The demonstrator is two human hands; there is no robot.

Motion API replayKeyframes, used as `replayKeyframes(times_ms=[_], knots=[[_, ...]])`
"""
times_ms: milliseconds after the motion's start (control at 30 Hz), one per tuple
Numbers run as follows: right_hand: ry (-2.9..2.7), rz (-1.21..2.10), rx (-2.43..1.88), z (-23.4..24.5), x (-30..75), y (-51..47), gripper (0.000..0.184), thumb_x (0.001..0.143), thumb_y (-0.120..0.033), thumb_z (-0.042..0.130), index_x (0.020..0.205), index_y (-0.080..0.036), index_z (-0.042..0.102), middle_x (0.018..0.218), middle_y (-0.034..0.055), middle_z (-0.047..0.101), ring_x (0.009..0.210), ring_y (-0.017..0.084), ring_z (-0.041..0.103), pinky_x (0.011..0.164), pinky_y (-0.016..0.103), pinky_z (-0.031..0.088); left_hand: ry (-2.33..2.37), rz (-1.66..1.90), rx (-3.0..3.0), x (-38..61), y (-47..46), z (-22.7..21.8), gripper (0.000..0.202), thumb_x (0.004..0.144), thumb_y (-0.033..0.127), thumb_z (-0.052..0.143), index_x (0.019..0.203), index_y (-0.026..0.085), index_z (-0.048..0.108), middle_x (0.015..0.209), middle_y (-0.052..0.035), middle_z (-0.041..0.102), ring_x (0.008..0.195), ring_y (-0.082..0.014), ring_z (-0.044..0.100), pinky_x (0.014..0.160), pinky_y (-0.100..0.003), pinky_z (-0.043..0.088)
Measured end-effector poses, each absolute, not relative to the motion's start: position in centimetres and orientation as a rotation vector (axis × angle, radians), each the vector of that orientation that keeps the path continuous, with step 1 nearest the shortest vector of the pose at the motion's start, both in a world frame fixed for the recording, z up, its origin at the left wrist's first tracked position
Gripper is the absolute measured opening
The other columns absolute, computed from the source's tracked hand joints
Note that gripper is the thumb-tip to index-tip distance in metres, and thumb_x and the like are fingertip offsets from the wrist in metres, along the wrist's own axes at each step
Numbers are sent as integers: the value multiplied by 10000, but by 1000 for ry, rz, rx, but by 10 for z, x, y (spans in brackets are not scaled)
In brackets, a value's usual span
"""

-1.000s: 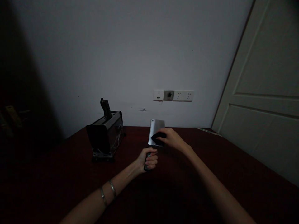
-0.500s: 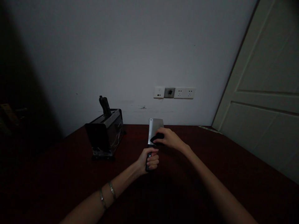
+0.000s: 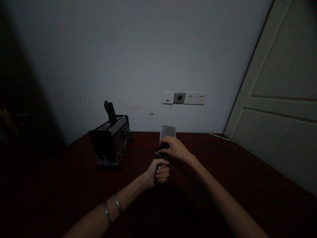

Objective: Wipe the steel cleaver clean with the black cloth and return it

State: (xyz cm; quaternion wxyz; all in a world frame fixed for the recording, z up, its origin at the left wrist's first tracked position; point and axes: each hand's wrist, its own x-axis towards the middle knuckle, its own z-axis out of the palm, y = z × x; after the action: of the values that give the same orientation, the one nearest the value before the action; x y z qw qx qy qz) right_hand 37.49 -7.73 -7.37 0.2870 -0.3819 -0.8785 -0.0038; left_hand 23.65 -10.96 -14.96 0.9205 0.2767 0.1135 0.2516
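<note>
My left hand point(image 3: 158, 172) is wrapped round the dark handle of a cleaver point(image 3: 167, 131), whose broad silver blade points away from me over the dark red table point(image 3: 223, 172). My right hand point(image 3: 174, 148) pinches a small dark pad point(image 3: 162, 147) against the blade near the handle end. Most of the blade's lower part is hidden behind my right hand.
A dark knife block point(image 3: 110, 140) with one black handle sticking up stands at the back left of the table. A row of wall sockets point(image 3: 184, 98) sits on the grey wall. A pale door point(image 3: 279, 99) is at the right.
My right hand has slid the dark pad down the blade toward the handle. The left hand keeps its grip with the cleaver tilting slightly.
</note>
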Motion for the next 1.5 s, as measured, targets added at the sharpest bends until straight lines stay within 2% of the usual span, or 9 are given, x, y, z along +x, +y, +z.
replayKeyframes(times_ms=[267, 833, 1000, 1267, 1500], knots=[[-2381, -67, -1020, -68, 380, -79, 170, 694, -348, 682, 758, -209, 609, 775, 20, 597, 746, 163, 552, 640, 263, 371, 225, 511, 589, 235, -109, -145, 371, 749, 169, 463, 431, 176, 271, 312, 68, 229, 252, -48, 166, 269, -169, 139], [-2409, -147, -1017, -63, 373, -85, 185, 736, -374, 642, 772, -201, 587, 807, 19, 607, 803, 170, 540, 667, 270, 349, 247, 509, 630, 237, -110, -141, 321, 739, 159, 467, 455, 174, 318, 302, 67, 255, 248, -54, 156, 256, -169, 162], [-2478, -115, -1027, -52, 386, -89, 180, 735, -362, 646, 796, -199, 601, 809, 22, 601, 767, 157, 538, 649, 258, 349, 247, 488, 659, 236, -112, -134, 326, 738, 154, 471, 457, 173, 307, 304, 69, 251, 250, -51, 155, 258, -166, 164], [-2481, -257, -995, -48, 374, -98, 189, 747, -380, 629, 791, -200, 591, 827, 25, 607, 792, 170, 535, 652, 271, 341, 282, 466, 694, 240, -118, -132, 330, 734, 148, 479, 456, 172, 304, 296, 73, 242, 243, -50, 155, 259, -160, 172], [-2535, -181, -983, -43, 389, -96, 194, 764, -388, 608, 806, -200, 596, 818, 21, 605, 790, 157, 539, 669, 267, 354, 233, 490, 661, 238, -120, -127, 314, 743, 146, 460, 456, 171, 334, 304, 70, 245, 252, -53, 152, 259, -167, 178]])
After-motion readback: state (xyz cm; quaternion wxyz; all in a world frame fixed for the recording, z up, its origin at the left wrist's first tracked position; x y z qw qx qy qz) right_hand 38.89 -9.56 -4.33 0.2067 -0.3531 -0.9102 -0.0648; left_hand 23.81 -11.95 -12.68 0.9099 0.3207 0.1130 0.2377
